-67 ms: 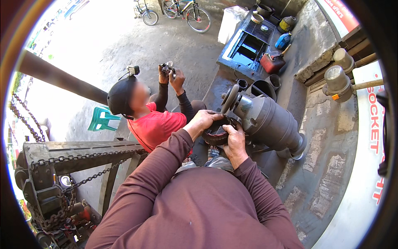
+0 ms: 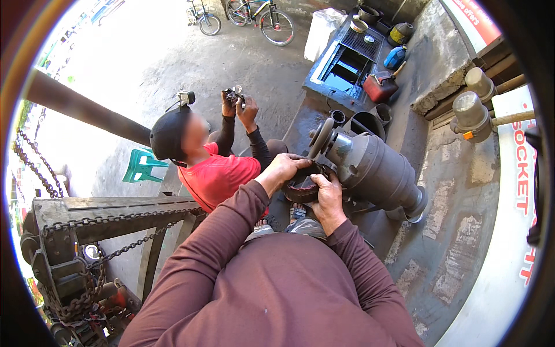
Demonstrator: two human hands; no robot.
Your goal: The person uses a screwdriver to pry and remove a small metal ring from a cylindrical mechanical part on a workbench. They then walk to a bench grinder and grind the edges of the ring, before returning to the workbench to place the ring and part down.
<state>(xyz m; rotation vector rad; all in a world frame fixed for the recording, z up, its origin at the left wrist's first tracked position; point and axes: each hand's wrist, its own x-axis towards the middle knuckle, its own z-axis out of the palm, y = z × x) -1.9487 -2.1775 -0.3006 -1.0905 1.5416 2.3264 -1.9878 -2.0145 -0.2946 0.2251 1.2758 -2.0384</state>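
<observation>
Wide floor beyond ring, hands at edge.

Can make out lettering in two places: large red capitals running down the white board at right, partly lost to view; smaller white letters on the red sign, top right, probably only a fragment.
</observation>
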